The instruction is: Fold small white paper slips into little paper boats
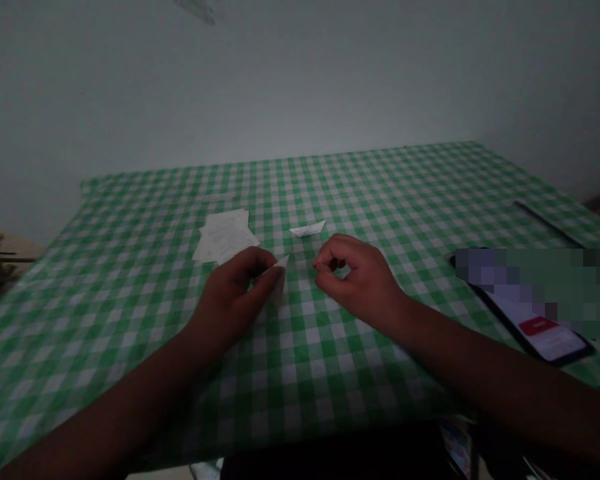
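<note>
My left hand (237,287) pinches a small folded piece of white paper (282,261) between thumb and fingers, its pointed corner sticking out to the right. Most of that paper is hidden by the fingers. To its right, my right hand (357,277) is closed in a pinch, thumb and forefinger meeting in a ring; nothing shows between the tips. Just beyond both hands, a folded paper boat shape (307,229) lies on the cloth. Behind the left hand is a loose, overlapping stack of paper sheets (225,235) with faint print.
A green and white checked tablecloth (145,300) covers the table. At the right lies a phone (555,337), partly blurred out, with a thin dark rod (547,222) beyond it. A pale strip (215,197) lies behind the paper stack. The wall (300,80) stands behind the table.
</note>
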